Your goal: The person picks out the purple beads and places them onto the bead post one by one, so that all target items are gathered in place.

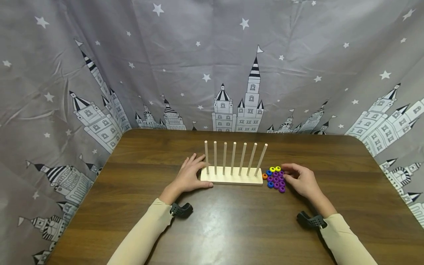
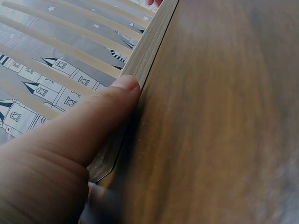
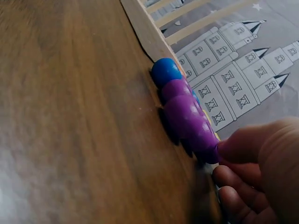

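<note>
A pale wooden peg stand [image 1: 232, 179] with a row of several upright pegs stands on the brown table. My left hand [image 1: 190, 175] grips its left end, the thumb along the front edge and the other fingers spread around the back. In the left wrist view, the thumb [image 2: 110, 105] presses that front edge. Small ring beads, mostly purple [image 1: 276, 185], with blue [image 1: 270, 184], yellow [image 1: 278, 169] and orange [image 1: 264, 176] ones, lie bunched at the stand's right end. My right hand [image 1: 302, 179] touches the cluster's right side with loosely bent fingers. The pegs carry no beads.
The brown wooden table [image 1: 232, 221] extends around the stand, its far edge against a grey curtain [image 1: 185, 48] printed with castles and stars. Black wrist straps [image 1: 181, 210] sit at both cuffs.
</note>
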The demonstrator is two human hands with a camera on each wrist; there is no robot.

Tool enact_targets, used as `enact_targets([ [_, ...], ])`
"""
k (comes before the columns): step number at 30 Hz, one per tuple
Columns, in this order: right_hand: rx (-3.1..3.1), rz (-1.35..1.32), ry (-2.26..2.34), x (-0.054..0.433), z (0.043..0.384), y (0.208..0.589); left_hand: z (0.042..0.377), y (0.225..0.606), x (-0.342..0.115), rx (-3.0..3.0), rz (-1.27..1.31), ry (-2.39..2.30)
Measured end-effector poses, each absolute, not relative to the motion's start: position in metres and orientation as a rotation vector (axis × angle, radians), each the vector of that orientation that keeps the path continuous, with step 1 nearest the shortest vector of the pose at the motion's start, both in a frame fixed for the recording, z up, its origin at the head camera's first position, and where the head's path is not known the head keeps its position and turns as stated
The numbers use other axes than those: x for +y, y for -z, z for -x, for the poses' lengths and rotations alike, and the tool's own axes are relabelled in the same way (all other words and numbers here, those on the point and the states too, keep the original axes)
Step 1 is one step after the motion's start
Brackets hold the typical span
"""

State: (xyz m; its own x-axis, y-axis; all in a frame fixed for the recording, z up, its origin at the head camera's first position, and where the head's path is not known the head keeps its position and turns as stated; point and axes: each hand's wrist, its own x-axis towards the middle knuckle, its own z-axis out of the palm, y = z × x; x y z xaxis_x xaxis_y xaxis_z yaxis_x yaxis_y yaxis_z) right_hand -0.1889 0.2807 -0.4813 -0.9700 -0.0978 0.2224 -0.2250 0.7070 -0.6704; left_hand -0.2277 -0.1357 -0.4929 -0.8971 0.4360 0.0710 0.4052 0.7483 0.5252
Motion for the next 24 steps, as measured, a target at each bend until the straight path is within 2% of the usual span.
enact_targets([
  [24, -2.745, -0.322, -0.872, 0.2738, 0.1874, 0.4895, 0.2263, 0.4901, -0.1351, 2.9, -0.713, -0.847],
])
